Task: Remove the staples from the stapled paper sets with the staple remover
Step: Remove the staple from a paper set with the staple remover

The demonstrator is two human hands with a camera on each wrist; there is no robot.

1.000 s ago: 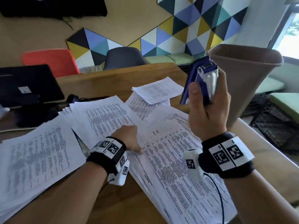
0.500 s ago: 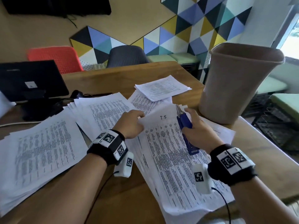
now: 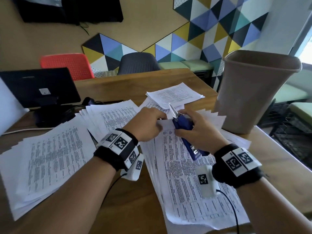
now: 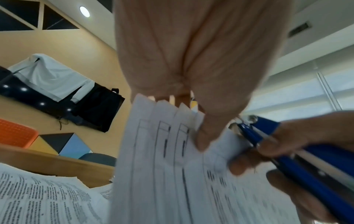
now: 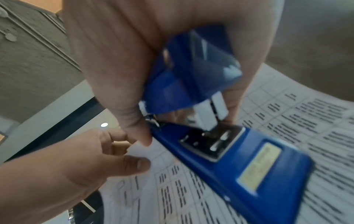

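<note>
The paper set (image 3: 189,179) lies on the worktop (image 3: 131,205) in front of the person, its far top corner lifted. The left hand (image 3: 145,125) pinches that corner between thumb and fingers; the left wrist view shows the corner (image 4: 172,131) as several fanned sheets under the thumb. Just right of it, the right hand (image 3: 200,130) is curled round a blue stapler (image 3: 185,129), metal tip pointing far and up, touching the held corner. In the right wrist view the stapler (image 5: 226,151) gapes open above the printed page (image 5: 287,121). More paper stacks spread left (image 3: 50,162) and far (image 3: 173,95). A tan bin (image 3: 253,92) stands on the right, a dark monitor (image 3: 38,88) on the far left.
</note>
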